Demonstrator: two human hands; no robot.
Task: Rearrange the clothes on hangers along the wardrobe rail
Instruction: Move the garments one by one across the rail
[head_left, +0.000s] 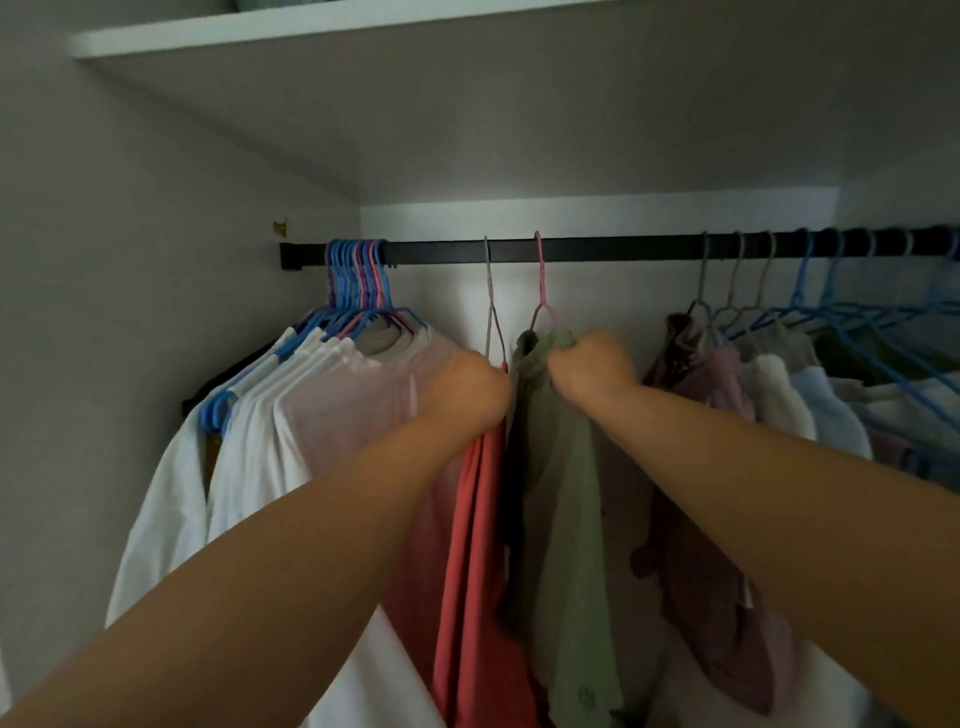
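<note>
Two bare forearms reach up: left hand (465, 387) grips the red garment (475, 561), right hand (592, 369) the green garment (563, 519), side by side below the horizontal rail (597, 249).

One head-worn wide-angle view, tilted up and forward into the wardrobe, close on the black rail (597, 249), shelf underside (467, 104) overhead, both forearms reaching in from below.

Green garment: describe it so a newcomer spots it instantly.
Follow the black rail to the gap between the two packed bunches. Two garments hang there alone; the green garment is the right one, on a pink hanger, gripped by the right hand. Its neighbour is red.
</note>
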